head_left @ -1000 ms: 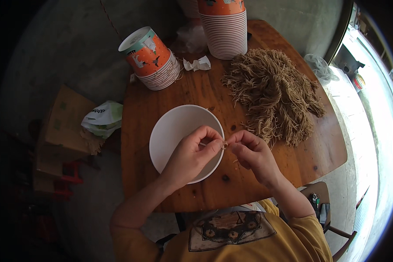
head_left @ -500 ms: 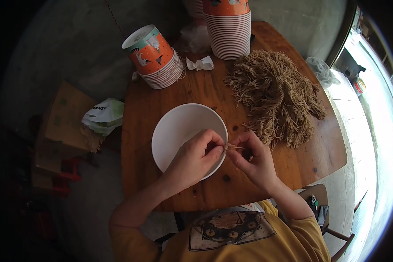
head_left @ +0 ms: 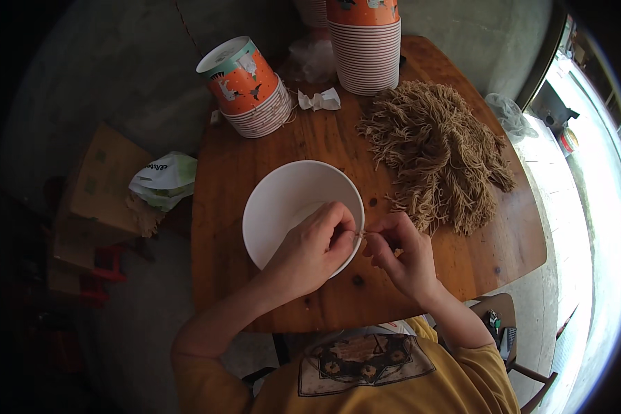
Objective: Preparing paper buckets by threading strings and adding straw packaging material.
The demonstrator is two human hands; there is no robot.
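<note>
Head view: left hand (head_left: pixel 319 238) and right hand (head_left: pixel 403 254) nearly together, both pinching a twine strand (head_left: pixel 361 235) at right rim of open white paper bucket (head_left: pixel 272 196) on bench (head_left: pixel 476 257). Looks mid-work; whether it's tied, too small to tell. Tilted bucket stack (head_left: pixel 245 83) shows strands at its rims; big twine pile (head_left: pixel 441 159) and taller bucket stack (head_left: pixel 366 58) look left over.

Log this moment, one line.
left hand: pinching thin cord; right hand: pinching thin cord; white tub: mouth up; tan cords: piled at right
</note>
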